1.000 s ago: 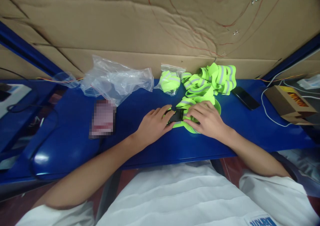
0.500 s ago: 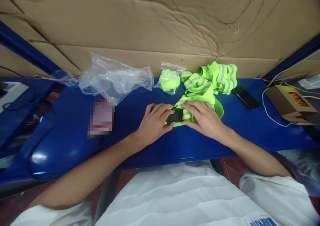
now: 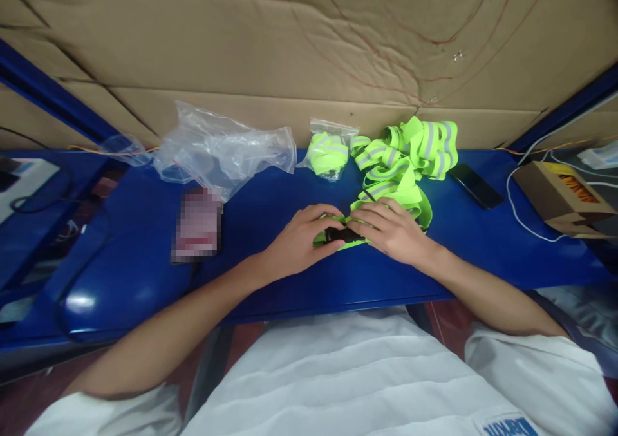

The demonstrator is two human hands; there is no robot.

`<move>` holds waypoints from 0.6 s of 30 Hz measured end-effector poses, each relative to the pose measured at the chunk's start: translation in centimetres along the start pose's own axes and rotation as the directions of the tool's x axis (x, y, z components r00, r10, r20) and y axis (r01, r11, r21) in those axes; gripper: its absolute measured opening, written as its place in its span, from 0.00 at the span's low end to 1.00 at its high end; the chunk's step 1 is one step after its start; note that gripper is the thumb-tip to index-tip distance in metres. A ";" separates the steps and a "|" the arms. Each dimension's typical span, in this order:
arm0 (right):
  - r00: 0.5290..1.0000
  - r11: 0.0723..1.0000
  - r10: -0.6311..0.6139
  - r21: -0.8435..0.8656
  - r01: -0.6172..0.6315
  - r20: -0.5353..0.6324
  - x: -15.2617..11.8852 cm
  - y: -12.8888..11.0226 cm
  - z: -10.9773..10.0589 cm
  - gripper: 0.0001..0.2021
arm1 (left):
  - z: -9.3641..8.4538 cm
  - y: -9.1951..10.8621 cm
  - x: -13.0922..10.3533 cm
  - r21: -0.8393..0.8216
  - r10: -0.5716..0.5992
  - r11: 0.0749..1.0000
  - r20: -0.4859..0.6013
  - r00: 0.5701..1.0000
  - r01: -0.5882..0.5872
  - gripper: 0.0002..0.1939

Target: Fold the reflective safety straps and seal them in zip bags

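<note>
A black side-release buckle (image 3: 344, 234) lies between my two hands, on neon-yellow reflective webbing. My left hand (image 3: 309, 233) is closed on the buckle's left end, thumb at the near side and fingers at the far side. From the right, my right hand (image 3: 393, 230) has its fingers bent over the buckle's other end and the strap, partly hiding both. Behind the hands the rest of the reflective strap (image 3: 393, 181), neon yellow with silver stripes, lies in loose folds on the blue table.
A zip bag holding a rolled yellow strap (image 3: 328, 156) stands behind the hands. Clear plastic bags (image 3: 222, 149) and a blurred-out pinkish item (image 3: 197, 225) lie left. To the right are a black phone (image 3: 476, 186), a cardboard box (image 3: 562, 198) and a white cable (image 3: 519, 214).
Both hands have shifted slightly on the buckle, and my right fingers now curl further over it. A short dark piece shows above my right hand. The loose strap behind stays put.
</note>
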State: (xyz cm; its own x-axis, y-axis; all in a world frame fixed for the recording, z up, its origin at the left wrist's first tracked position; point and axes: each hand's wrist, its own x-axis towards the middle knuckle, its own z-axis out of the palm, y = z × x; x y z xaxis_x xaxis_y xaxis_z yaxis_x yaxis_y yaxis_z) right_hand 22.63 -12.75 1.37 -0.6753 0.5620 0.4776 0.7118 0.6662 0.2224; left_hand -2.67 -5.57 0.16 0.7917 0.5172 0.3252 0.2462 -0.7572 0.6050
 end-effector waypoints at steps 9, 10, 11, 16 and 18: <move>1.000 0.998 0.005 0.065 -0.006 0.022 -0.2 0.2 -0.1 0.15 | -0.1 0.0 -0.1 -0.052 -0.120 0.990 0.132 0.984 0.128 0.12; 1.000 0.998 -0.004 0.061 0.003 0.029 -0.2 0.5 -0.3 0.15 | -0.2 0.0 -0.1 -0.057 -0.131 0.988 0.146 0.981 0.141 0.12; 0.999 0.998 -0.009 0.066 0.006 0.036 -0.3 0.8 -0.6 0.14 | -0.3 0.0 -0.1 -0.067 -0.144 0.986 0.155 0.977 0.155 0.12; 0.958 0.923 0.276 0.297 -0.243 -0.073 -0.4 3.0 -3.8 0.10 | -1.9 -0.2 0.2 -0.244 -0.177 0.952 0.048 0.983 0.183 0.15; 0.857 0.847 0.472 0.375 -0.377 -0.206 -0.9 4.4 -5.5 0.08 | -3.4 0.1 0.5 -0.373 -0.228 0.911 -0.099 0.969 0.176 0.18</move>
State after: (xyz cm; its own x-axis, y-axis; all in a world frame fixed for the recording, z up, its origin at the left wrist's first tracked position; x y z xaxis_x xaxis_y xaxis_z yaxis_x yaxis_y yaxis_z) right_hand 27.45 -13.05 6.62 -0.2030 0.6957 0.6891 0.7846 0.5366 -0.3106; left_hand -4.09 -4.05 2.86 0.6557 0.7128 0.2491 0.1551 -0.4500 0.8795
